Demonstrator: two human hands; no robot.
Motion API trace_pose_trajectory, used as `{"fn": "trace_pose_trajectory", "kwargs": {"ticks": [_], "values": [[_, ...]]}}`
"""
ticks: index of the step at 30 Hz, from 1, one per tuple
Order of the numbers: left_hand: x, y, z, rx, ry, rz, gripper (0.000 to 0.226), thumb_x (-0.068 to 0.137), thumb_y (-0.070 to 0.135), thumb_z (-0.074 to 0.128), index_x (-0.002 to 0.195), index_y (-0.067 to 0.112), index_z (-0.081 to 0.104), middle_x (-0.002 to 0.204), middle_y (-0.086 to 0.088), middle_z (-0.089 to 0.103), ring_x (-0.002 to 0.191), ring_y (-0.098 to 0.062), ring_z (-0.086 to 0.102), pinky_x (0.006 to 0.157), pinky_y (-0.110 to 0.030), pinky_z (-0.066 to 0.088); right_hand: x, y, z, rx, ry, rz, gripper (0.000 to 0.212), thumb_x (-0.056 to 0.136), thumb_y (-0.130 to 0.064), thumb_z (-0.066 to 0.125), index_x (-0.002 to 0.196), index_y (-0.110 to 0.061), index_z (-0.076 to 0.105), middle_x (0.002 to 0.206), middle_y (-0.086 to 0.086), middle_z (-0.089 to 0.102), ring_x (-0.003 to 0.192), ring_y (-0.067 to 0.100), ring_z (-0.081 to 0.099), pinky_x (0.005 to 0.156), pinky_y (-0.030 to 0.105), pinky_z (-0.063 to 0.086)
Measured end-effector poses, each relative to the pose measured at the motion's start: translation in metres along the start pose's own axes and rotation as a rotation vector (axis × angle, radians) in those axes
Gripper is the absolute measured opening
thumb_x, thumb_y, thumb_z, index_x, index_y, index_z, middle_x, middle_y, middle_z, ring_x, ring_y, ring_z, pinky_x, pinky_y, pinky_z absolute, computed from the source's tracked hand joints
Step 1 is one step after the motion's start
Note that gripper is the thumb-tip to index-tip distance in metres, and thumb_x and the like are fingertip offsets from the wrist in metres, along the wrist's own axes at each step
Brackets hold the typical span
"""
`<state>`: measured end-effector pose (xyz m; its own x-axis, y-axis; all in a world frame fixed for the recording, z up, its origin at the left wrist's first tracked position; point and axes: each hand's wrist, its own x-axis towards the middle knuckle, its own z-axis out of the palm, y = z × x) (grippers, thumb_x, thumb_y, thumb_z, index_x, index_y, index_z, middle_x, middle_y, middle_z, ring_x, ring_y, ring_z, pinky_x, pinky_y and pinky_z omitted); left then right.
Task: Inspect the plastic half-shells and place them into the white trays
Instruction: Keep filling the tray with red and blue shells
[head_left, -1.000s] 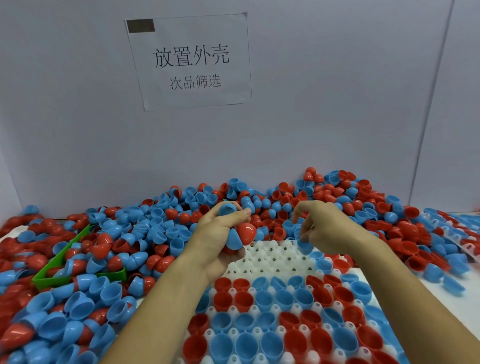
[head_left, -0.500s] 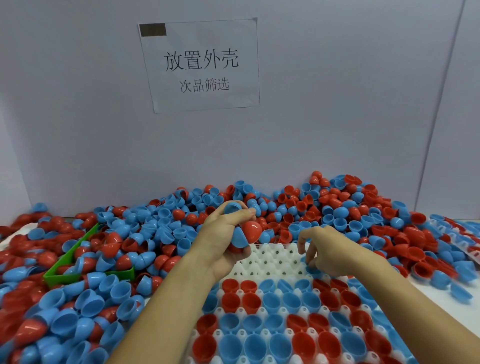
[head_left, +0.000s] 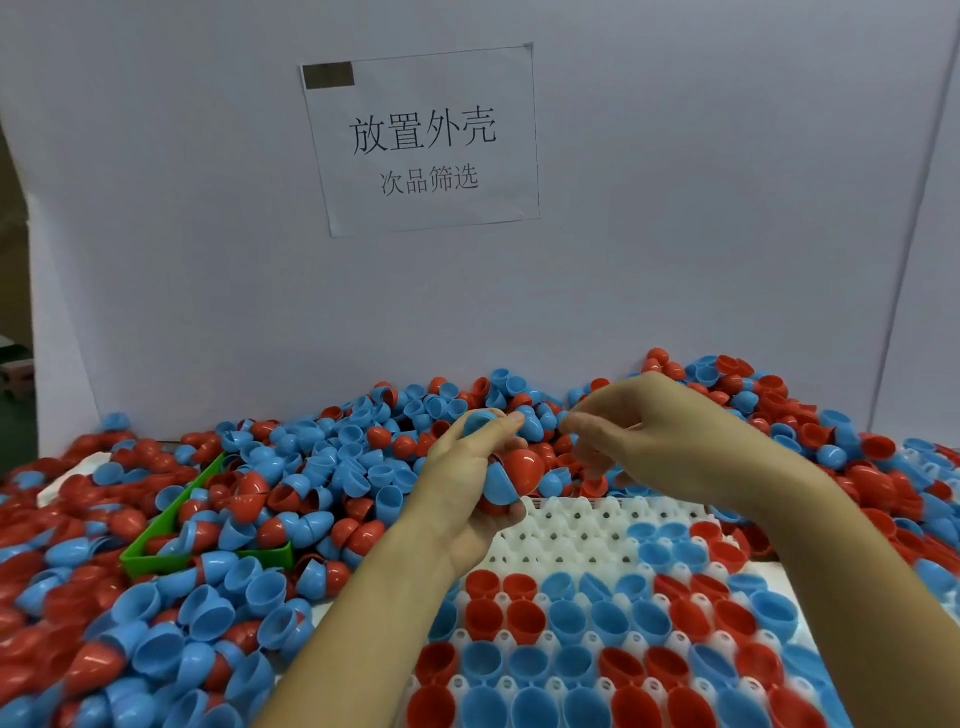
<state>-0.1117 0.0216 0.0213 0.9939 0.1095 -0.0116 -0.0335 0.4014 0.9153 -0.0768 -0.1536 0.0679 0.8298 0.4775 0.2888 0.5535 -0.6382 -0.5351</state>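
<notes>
The left hand (head_left: 467, 483) is clutching a small bunch of plastic half-shells: a red one (head_left: 522, 470) sticks out on the right side of the fist, a blue one (head_left: 500, 486) sits just under it, and another blue one (head_left: 480, 420) peeks out on top by the thumb. The right hand (head_left: 660, 436) is raised just beside it, fingers curled in toward the left hand's fingertips, but it's blurry so can't really tell if it's pinching a shell or not.

Right below the hands is the white tray (head_left: 566, 535). Its far-left pockets are bare; the near rows and the right side are filled with red and blue shells sitting open side up. Both forearms cross over the tray and cover part of it.

All around, there's a huge loose pile of red and blue half-shells (head_left: 322, 457) heaped against the white backboard (head_left: 675, 234), spilling left and right of the tray. A green bin (head_left: 208, 558) on the left is half buried in them. A paper sign (head_left: 421, 140) with Chinese text is taped to the board.
</notes>
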Motion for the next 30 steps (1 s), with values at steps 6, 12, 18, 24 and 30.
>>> {"fn": "trace_pose_trajectory", "kwargs": {"ticks": [6, 12, 18, 24, 30], "values": [[0.003, -0.001, 0.0, -0.017, 0.017, 0.074, 0.01, 0.087, 0.03, 0.074, 0.084, 0.024, 0.067, 0.085, -0.007, 0.067, 0.062, -0.018, 0.066, 0.042, -0.024, 0.045, -0.004, -0.023, 0.014, 0.043, -0.118, -0.067, 0.022, 0.1, -0.032, 0.054, 0.094, -0.026, 0.075, 0.08, -0.009, 0.074, 0.075, 0.012, 0.071, 0.071, 0.032, 0.061], [0.007, -0.007, -0.001, -0.058, 0.089, 0.074, 0.021, 0.09, 0.034, 0.072, 0.102, 0.019, 0.065, 0.091, -0.009, 0.067, 0.072, -0.021, 0.066, 0.05, -0.027, 0.05, -0.002, -0.02, 0.022, 0.037, -0.1, -0.122, 0.016, 0.094, -0.037, 0.063, 0.095, -0.029, 0.076, 0.078, -0.01, 0.072, 0.067, 0.006, 0.065, 0.062, 0.019, 0.054], [0.007, -0.009, 0.001, -0.092, 0.115, 0.073, 0.039, 0.088, 0.04, 0.072, 0.121, 0.02, 0.063, 0.095, -0.01, 0.071, 0.062, -0.015, 0.069, 0.045, -0.025, 0.049, 0.0, -0.014, 0.021, 0.075, -0.044, -0.088, 0.009, 0.092, -0.036, 0.066, 0.094, -0.031, 0.074, 0.089, -0.015, 0.072, 0.08, 0.003, 0.068, 0.077, 0.024, 0.058], [0.003, -0.008, 0.002, -0.101, 0.08, 0.072, 0.031, 0.088, 0.041, 0.073, 0.112, 0.023, 0.067, 0.088, -0.007, 0.075, 0.065, -0.015, 0.07, 0.045, -0.025, 0.049, -0.002, -0.017, 0.019, 0.115, -0.021, -0.097, 0.015, 0.094, -0.038, 0.063, 0.087, -0.031, 0.074, 0.081, -0.014, 0.074, 0.068, 0.001, 0.068, 0.067, 0.022, 0.058], [0.002, -0.005, -0.002, -0.05, -0.037, 0.061, 0.016, 0.088, 0.039, 0.072, 0.077, 0.027, 0.07, 0.078, -0.006, 0.07, 0.061, -0.018, 0.066, 0.044, -0.026, 0.047, -0.001, -0.014, 0.02, 0.264, -0.078, -0.072, 0.017, 0.1, -0.017, 0.055, 0.097, -0.021, 0.071, 0.075, -0.005, 0.076, 0.071, 0.01, 0.073, 0.067, 0.019, 0.058]]}}
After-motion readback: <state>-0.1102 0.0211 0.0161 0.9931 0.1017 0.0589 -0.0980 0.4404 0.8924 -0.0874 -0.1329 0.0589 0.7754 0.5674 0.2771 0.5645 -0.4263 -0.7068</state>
